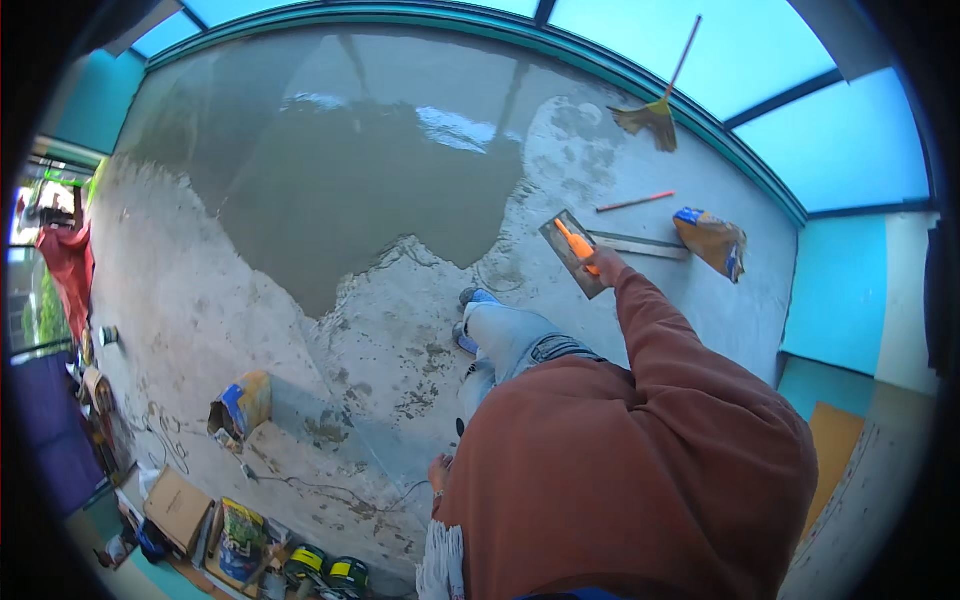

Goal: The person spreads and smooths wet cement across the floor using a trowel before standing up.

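My right hand (pixel 605 266) is closed around the orange handle of a finishing trowel (pixel 561 228). The trowel's flat rectangular blade is over the concrete floor, right of the wet, grey-green screed (pixel 370 190). Beside my torso, low in the view, is my left hand (pixel 438 472); its fingers are mostly hidden. A small dark object (pixel 460 428) shows just above that hand, and whether the hand touches it is unclear. A long flat straightedge (pixel 640 246) lies right of the trowel, its end by a torn paper bag (pixel 712 243).
A red stick-like tool (pixel 635 201) lies on the floor, and a broom (pixel 655 118) leans at the windows. At lower left are another open bag (pixel 243 404), a thin cord (pixel 330 490), a cardboard box (pixel 178 508) and several tubs (pixel 348 573). The screed's ragged edge lies ahead of my feet.
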`<state>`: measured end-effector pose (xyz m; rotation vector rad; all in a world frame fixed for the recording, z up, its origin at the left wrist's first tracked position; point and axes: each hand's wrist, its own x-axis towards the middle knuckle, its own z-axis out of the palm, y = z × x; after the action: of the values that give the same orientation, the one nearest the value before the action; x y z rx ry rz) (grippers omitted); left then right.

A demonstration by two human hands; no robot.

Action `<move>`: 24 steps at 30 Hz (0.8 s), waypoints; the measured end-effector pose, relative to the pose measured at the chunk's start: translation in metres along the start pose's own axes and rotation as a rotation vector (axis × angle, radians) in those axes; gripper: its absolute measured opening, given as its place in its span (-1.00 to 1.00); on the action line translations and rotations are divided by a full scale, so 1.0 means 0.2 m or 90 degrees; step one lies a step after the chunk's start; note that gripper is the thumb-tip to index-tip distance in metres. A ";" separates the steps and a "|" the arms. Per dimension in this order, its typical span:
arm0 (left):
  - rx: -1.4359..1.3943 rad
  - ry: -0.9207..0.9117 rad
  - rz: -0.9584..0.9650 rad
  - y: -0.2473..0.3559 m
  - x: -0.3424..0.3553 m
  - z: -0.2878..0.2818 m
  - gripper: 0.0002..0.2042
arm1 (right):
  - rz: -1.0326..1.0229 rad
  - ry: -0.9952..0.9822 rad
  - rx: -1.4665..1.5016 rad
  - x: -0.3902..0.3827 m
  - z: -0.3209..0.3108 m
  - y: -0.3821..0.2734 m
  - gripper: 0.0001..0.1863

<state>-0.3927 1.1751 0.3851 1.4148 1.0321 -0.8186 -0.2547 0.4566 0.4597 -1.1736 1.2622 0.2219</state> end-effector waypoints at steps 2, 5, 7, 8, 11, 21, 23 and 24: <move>-0.130 0.038 -0.068 -0.04 -0.03 -0.05 -0.50 | -0.013 0.016 0.022 -0.05 -0.05 -0.02 -0.69; -0.066 -0.014 -0.046 0.11 -0.06 -0.04 -0.48 | -0.018 0.029 0.045 0.03 -0.23 0.03 -0.67; 0.094 0.013 -0.022 0.32 -0.19 0.09 -0.47 | -0.028 0.077 0.111 0.07 -0.30 0.05 -0.66; 0.171 0.026 -0.014 0.44 -0.27 0.16 -0.47 | -0.041 0.094 0.083 0.10 -0.34 0.04 -0.65; -0.028 0.045 -0.002 0.51 -0.29 0.20 -0.48 | -0.066 0.081 0.045 0.10 -0.34 -0.06 -0.64; -0.077 0.115 0.128 0.36 -0.55 0.90 -0.54 | -0.430 0.052 -0.600 0.47 -0.61 -0.29 -0.43; -0.050 0.100 0.108 0.19 -0.61 1.15 -0.58 | -0.416 0.019 -0.668 0.59 -0.69 -0.34 -0.40; -0.064 0.104 0.111 0.08 -0.65 1.28 -0.58 | -0.450 0.008 -0.710 0.64 -0.72 -0.36 -0.40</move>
<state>-0.4054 0.9041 0.4830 1.4804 1.0410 -0.5237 -0.2464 0.2558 0.4172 -2.4891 0.5977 0.4032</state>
